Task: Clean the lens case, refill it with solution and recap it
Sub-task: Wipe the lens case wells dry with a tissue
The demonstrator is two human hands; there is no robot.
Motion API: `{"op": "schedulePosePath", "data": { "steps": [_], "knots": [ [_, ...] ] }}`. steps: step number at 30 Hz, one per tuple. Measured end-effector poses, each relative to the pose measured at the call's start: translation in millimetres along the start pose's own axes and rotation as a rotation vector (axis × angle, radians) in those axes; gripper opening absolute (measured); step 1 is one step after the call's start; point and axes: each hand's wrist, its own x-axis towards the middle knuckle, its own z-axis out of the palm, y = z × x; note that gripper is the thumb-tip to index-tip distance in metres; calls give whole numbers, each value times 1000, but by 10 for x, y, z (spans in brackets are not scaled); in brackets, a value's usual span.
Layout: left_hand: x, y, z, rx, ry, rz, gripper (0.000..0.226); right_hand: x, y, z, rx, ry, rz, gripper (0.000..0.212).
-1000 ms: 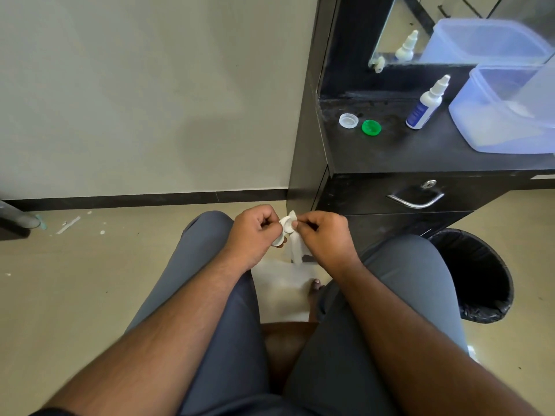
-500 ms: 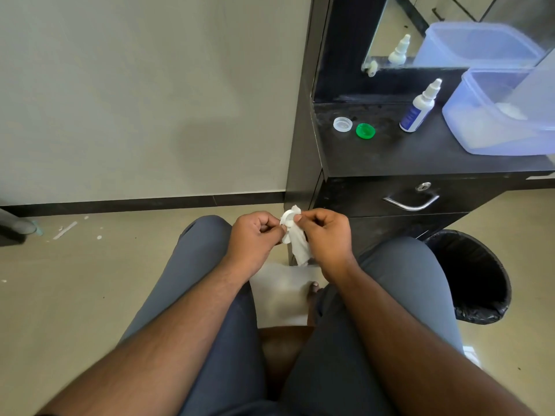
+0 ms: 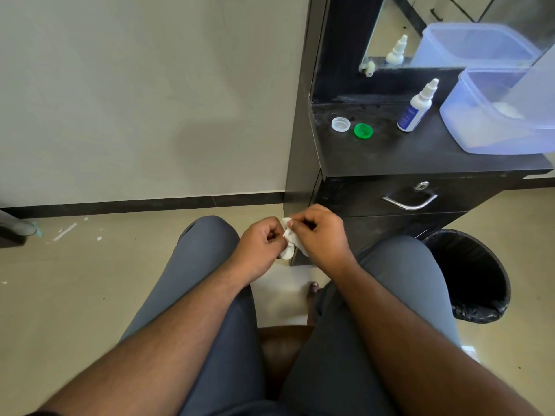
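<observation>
My left hand grips a small white lens case, mostly hidden between my fingers, above my knees. My right hand pinches a white tissue and presses it against the case. On the black dresser top lie a clear white cap and a green cap, side by side. A white solution bottle with a blue label stands upright to their right.
A translucent blue plastic tub sits at the dresser's right end, below a mirror. A drawer with a metal handle faces me. A black bin with a liner stands on the floor by my right knee.
Both hands stayed together above my knees. My right fingers worked the tissue round the case, and the loose end of the tissue shifted. The camera tilted slightly.
</observation>
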Motion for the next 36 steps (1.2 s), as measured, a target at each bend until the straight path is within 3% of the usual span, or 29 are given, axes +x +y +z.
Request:
{"op": "schedulePosePath", "data": {
  "steps": [3, 6, 9, 13, 16, 18, 21, 24, 33, 36],
  "knots": [
    [7, -18, -4, -23, 11, -15, 16, -28, 11, 15, -125, -78, -197, 11],
    [11, 7, -9, -54, 76, -20, 25, -3, 21, -25, -167, -55, -274, 13],
    [1, 51, -7, -36, 122, 4, 19, 22, 18, -36, -241, -63, -302, 15],
    [-22, 77, -37, -49, 184, 3, 10, 14, 22, -15, -264, -31, -187, 17],
    [6, 99, -80, -200, 270, -43, 12, -7, 43, -19, -240, -109, -112, 14],
    [8, 113, -128, -343, 301, -90, 9, -48, 32, 19, -140, -144, -114, 11],
    [-15, 125, -165, -498, 288, -156, 7, -54, 6, 33, 137, -65, 11, 14],
    [-12, 159, -163, -564, 234, -202, 10, -19, -10, 3, 220, -38, 87, 16],
    [26, 130, -168, -512, 106, -296, 9, -64, 18, -16, -217, -85, -266, 20],
    [32, 132, -198, -500, 86, -312, 10, -54, 28, -33, -260, -124, -339, 20]
  ]
}}
